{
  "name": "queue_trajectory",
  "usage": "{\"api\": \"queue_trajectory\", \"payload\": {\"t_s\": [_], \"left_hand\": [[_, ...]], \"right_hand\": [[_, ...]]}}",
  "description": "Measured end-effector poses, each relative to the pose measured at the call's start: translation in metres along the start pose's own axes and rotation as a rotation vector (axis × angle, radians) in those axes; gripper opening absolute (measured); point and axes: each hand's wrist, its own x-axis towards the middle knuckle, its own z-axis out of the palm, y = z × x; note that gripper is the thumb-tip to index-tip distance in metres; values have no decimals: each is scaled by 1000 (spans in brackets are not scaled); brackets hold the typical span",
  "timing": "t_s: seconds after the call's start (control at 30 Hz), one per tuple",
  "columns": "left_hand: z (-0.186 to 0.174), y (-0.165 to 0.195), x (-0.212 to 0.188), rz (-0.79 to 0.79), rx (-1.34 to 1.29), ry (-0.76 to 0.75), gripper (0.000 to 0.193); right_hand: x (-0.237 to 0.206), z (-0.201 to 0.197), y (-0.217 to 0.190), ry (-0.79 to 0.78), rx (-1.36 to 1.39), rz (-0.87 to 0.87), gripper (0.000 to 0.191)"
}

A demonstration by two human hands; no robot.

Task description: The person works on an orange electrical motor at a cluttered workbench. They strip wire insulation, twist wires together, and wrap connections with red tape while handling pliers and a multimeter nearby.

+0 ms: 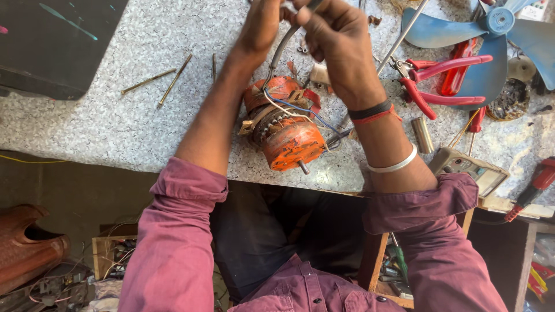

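Observation:
An orange fan motor [284, 128] with copper windings lies on the speckled grey worktop [133, 110], near its front edge. Thin white and blue wires and a grey sleeved cable [282, 49] rise from the motor. At the top of the view my left hand [261, 24] and my right hand [334, 41] are raised above the motor, close together, both pinching the upper end of the grey cable. The fingertips are partly cut off by the frame edge.
Red-handled pliers [439, 78] and a blue fan blade [491, 34] lie to the right. Long brass bolts [149, 81] rest at left. A short metal cylinder [423, 134], a multimeter [471, 167] and a red-handled tool [535, 185] sit by the right edge.

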Motion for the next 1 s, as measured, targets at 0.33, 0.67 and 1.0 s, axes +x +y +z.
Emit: {"api": "queue_trajectory", "payload": {"t_s": [0.33,0.67,1.0], "left_hand": [[-6,67,-10,-286,119,-560,52],[-7,74,-11,-319,36,-618,46],[-7,69,-11,-314,-41,-658,46]], "right_hand": [[12,-44,25,193,-23,-346,26],[8,-51,20,258,-61,-461,31],[9,-51,19,309,-60,-460,34]]}}
